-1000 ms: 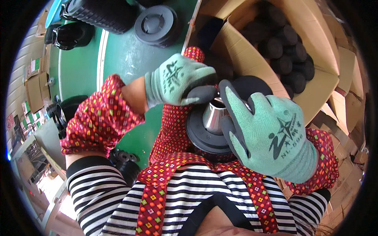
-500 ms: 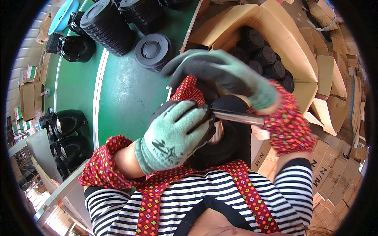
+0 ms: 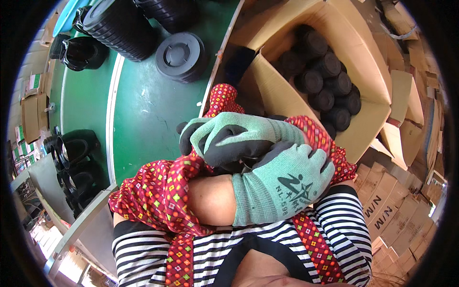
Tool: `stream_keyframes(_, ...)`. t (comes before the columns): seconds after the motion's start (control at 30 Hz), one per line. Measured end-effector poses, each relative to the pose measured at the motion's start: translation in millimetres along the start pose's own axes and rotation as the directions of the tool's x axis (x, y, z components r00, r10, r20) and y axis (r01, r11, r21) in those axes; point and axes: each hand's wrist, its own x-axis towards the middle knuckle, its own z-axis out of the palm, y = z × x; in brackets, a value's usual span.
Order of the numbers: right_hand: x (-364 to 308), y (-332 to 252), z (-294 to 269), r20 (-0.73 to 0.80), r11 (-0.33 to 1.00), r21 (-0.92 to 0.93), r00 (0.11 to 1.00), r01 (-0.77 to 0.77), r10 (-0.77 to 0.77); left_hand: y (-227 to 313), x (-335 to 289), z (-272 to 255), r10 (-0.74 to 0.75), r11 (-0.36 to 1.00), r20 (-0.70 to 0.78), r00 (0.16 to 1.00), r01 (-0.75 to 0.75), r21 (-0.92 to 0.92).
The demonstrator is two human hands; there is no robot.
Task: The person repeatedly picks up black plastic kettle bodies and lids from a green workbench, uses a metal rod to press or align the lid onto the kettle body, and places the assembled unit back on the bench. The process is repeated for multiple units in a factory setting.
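Note:
Both my hands wear green knit gloves with black coated fingers, and my forearms cross in front of my chest. My left hand (image 3: 287,184) reaches over to the right, its fingers bent down around something hidden beneath it. My right hand (image 3: 234,138) lies just beyond it, reaching left, with its fingers curled. Between the two gloves a small dark patch shows, too covered to name. Red patterned cloth (image 3: 222,98) rises just past my right hand, beside the table edge.
On the green table (image 3: 143,115) stand ribbed stacks of black round lids (image 3: 119,28) and a shorter lid stack (image 3: 179,55). Glossy black curved housings (image 3: 79,148) sit at left. An open carton (image 3: 368,71) at right holds several black cylindrical parts (image 3: 327,64). Flattened cartons (image 3: 392,205) lie beyond.
My left hand has moved right and my right hand has swung down and left, so the arms now cross. The metal tube and black round piece seen before are now covered.

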Motion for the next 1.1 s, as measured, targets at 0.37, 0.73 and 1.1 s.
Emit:
stream_keyframes(0.37, -27, -15, -6, 0.0, 0.974, -0.228, 1.0, 0.017, -0.018, -28, -56, -43, 0.232, 0.76, -0.231, 0.945, -0.324, -0.563)
stream_keyframes(0.73, -32, -58, -10, -0.174, 0.742, -0.519, 0.902, -0.425, 0.395, -49, -107, -32, 0.005, 0.709, -0.464, 0.886, -0.33, -0.623)
stream_keyframes(1.1, -2, -91, 17, -0.455, 0.654, -0.628, 0.881, -0.423, 0.132, -30, -167, -45, -0.651, 0.704, -0.351, 0.673, 0.362, -0.611)
